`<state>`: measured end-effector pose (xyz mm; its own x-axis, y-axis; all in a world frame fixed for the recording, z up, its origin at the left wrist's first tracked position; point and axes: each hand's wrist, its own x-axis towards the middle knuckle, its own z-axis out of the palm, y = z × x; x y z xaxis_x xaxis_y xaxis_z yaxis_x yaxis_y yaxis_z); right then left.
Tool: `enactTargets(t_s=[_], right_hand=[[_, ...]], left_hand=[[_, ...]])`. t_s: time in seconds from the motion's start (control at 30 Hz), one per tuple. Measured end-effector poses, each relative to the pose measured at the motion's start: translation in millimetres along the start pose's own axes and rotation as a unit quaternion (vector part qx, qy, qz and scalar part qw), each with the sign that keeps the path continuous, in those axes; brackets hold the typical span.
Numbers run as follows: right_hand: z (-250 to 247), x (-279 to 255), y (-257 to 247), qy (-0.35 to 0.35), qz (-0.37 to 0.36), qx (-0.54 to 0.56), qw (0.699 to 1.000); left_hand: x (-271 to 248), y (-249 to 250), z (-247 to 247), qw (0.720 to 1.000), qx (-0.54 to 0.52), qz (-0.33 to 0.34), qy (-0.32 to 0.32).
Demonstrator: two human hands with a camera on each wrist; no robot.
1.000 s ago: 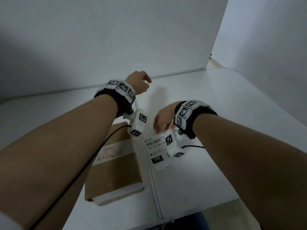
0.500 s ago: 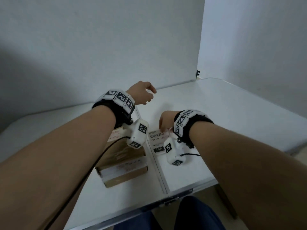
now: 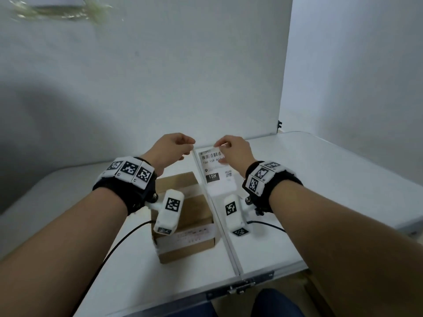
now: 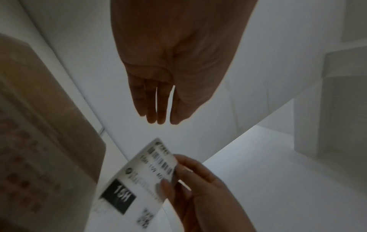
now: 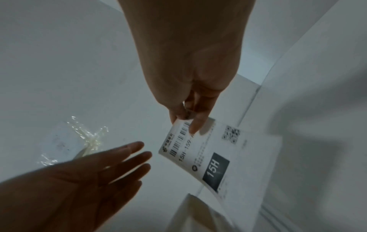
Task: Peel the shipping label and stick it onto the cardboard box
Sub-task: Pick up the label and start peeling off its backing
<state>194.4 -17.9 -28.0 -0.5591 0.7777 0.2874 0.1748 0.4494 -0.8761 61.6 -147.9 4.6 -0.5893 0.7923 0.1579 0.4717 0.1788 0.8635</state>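
Observation:
The white shipping label (image 3: pixel 214 171), printed with a barcode and a black "15H" block, hangs tilted above the table. My right hand (image 3: pixel 217 146) pinches its top edge between thumb and fingers (image 5: pixel 195 125). In the right wrist view the label (image 5: pixel 198 153) shows its printed face. My left hand (image 3: pixel 190 145) hovers just left of the label with straight fingers (image 4: pixel 157 108), holding nothing and not touching it. The brown cardboard box (image 3: pixel 183 216) lies on the table below my left wrist, with old labels on its top. It is blurred in the left wrist view (image 4: pixel 39 141).
A white folding table (image 3: pixel 320 179) has a seam down its middle and a metal latch (image 3: pixel 240 288) at the front edge. White walls stand behind and to the right. Crinkled clear tape (image 3: pixel 57 10) sticks to the back wall. A dark trouser leg (image 3: pixel 274 303) shows below the table.
My right hand has lifted the label off the table and carried it up and away from me. My left hand has come in close beside its top edge. The head view has tilted up.

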Motion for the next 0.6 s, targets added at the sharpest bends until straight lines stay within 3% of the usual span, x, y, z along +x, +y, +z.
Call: enactTargets(t_s=[0.13,0.27,0.43,0.6], right_hand=[[5.2,3.6,-29.1,0.046,-0.056,0.011,0.997],[13.3,2.1,-50.6,0.035,-0.095,-0.005,0.995],[26.6,-8.1,-57.2,0.018,-0.102,-0.019,0.994],[37.6,-19.1,-57.6,0.017,-0.105,-0.011,0.994]], left_hand=[[-7.3,-1.7,-13.1,0.999,-0.029,0.006,0.016],[-15.5,1.3,-20.2,0.996,-0.086,0.013,0.034],[-30.8,-3.7,-28.5,0.99,-0.117,0.03,0.072],[-44.3,-17.3,-37.5,0.992,-0.102,0.016,0.067]])
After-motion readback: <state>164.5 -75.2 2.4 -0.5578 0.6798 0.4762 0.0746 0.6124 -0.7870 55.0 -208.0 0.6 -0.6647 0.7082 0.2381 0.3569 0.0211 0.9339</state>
